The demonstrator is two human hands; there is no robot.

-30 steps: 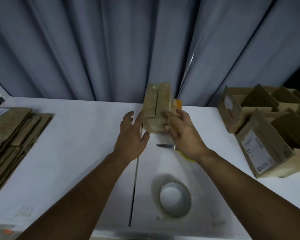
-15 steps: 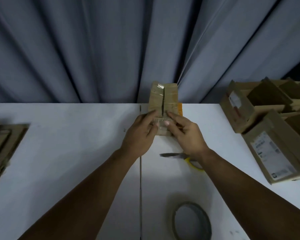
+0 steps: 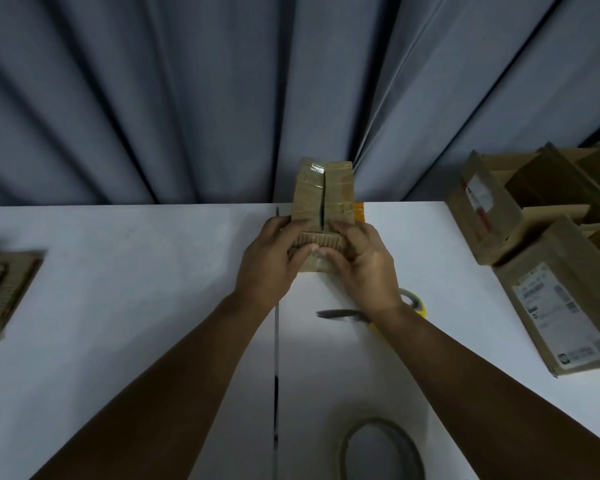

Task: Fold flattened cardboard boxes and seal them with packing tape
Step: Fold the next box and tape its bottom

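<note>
My left hand point(image 3: 271, 258) has closed in; now it and my right hand point(image 3: 364, 268) both grip the box point(image 3: 326, 192) by its near end, thumbs pressing the end flap down; folding nearly done, taping next, I reckon; box at the middle of the table's point(image 3: 136, 271) far edge; long axis points away from me, seam facing up.

Tape roll point(image 3: 381, 452) before scissors point(image 3: 340, 313) (box point(image 3: 323, 202) behind)
</note>
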